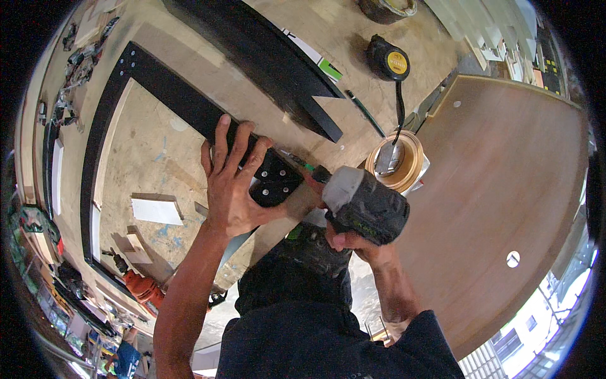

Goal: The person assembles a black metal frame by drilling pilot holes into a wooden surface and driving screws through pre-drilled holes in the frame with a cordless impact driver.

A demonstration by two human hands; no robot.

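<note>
My left hand (233, 180) lies across one bar of a black frame (170, 88), gripping it. Its fingers are spread over the far edge and the thumb stretches along the near side. Beside that hand, several screw heads (265, 174) show at the frame's corner. My right hand (360, 240) is closed around a grey and black cordless drill (369, 202). The drill's bit (297, 159) points left toward the corner's far edge; whether its tip touches the frame I cannot tell. The drill body hides part of my right fingers.
A long black board (252, 57) lies beyond the frame. Farther right are a tape measure (388, 58), a dark pencil (365, 114) and a roll of edging (404, 161). A large wooden panel (499, 189) stands right. An orange drill (144, 287) and white offcut (156, 210) lie left.
</note>
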